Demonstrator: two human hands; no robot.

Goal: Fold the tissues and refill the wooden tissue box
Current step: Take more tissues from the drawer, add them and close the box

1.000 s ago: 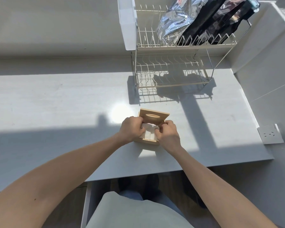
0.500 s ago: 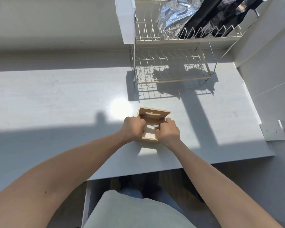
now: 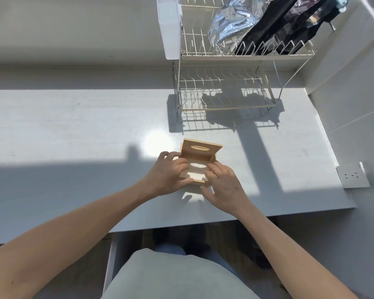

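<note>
A small wooden tissue box (image 3: 198, 181) sits on the white counter in front of me, its slotted lid (image 3: 200, 148) tipped up at the far side. White folded tissues (image 3: 196, 172) lie inside the open box. My left hand (image 3: 171, 172) grips the box's left wall, thumb along the near edge. To the box's right, my right hand (image 3: 222, 186) rests with fingers spread, its fingertips touching the right rim and the thumb on the counter. It holds nothing.
A two-tier wire dish rack (image 3: 225, 83) stands behind the box, holding a foil bag (image 3: 229, 24) and dark packages (image 3: 289, 24) on top. A wall socket (image 3: 352, 175) is on the right wall. The counter's front edge (image 3: 203, 221) is near my body.
Both hands have come out of the box: fingers that pressed the tissues down have lifted, the right hand has drawn back and spread. The tissues now show inside.
</note>
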